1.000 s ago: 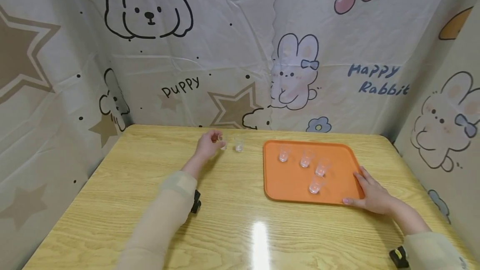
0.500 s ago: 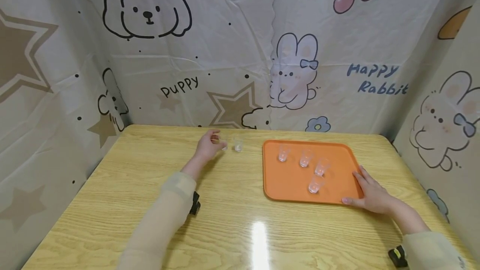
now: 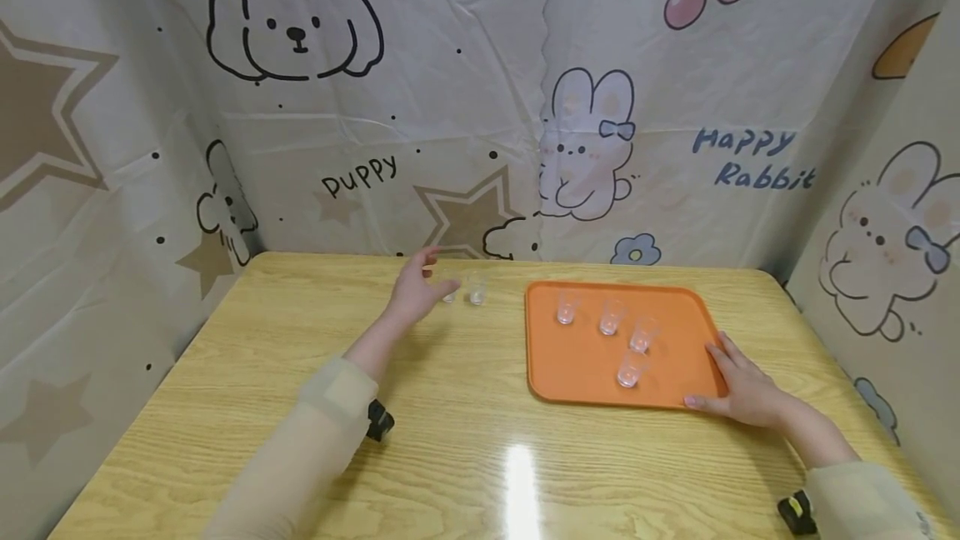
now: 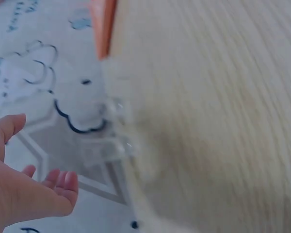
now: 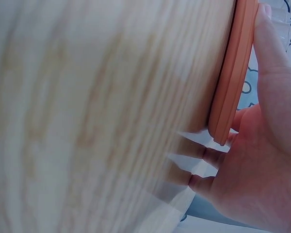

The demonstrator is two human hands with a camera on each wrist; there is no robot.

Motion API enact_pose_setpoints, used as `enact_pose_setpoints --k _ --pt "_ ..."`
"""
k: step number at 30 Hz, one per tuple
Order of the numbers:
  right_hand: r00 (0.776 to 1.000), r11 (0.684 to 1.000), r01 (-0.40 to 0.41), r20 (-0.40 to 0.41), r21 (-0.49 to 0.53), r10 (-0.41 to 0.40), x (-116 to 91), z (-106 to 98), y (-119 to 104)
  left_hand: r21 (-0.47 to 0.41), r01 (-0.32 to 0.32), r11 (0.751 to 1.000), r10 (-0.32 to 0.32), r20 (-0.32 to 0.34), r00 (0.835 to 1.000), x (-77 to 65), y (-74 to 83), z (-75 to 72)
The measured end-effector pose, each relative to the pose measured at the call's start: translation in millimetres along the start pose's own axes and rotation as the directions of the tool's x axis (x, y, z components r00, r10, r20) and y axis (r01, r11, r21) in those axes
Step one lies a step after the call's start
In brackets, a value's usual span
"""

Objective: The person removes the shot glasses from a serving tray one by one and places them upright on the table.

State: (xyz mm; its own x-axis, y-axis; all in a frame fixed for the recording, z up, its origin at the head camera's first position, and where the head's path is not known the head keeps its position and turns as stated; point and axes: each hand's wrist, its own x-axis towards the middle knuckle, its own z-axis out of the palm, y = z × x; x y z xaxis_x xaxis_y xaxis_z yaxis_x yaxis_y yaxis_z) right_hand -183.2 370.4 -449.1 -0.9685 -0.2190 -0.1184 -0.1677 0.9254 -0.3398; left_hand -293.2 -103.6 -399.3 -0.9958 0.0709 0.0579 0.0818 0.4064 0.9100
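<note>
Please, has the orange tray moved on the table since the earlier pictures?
No. In the head view, the orange tray lies in the same place below the printed blue flower as before, with no visible shift to any side.

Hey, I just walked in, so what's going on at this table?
A person's left grip is beside two small clear glasses near the back edge of the wood-grain table, fingers spread and holding neither. The right grip rests against the orange tray at its near right corner. Four similar glasses stand on the tray.
</note>
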Motion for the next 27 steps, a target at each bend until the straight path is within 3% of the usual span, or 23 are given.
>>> enact_pose_setpoints --k 5,11,18,27 --pt "1.000 1.000 0.001 0.001 -0.005 -0.001 0 1 1 0.015 -0.031 0.999 0.030 0.069 0.997 -15.7 22.2 4.3" --pt "1.000 1.000 0.005 0.002 -0.013 -0.005 1 1 1 -0.016 -0.104 0.994 0.105 0.116 0.988 -35.5 38.2 14.1" --pt "1.000 1.000 0.000 0.007 -0.016 0.000 2 0 0 -0.015 -0.223 0.975 0.223 0.132 0.966 -53.9 50.9 29.4" --pt "1.000 1.000 0.022 -0.010 -0.017 -0.022 2 2 1 -0.030 -0.261 0.965 0.260 0.243 0.935 -74.0 66.7 61.8"
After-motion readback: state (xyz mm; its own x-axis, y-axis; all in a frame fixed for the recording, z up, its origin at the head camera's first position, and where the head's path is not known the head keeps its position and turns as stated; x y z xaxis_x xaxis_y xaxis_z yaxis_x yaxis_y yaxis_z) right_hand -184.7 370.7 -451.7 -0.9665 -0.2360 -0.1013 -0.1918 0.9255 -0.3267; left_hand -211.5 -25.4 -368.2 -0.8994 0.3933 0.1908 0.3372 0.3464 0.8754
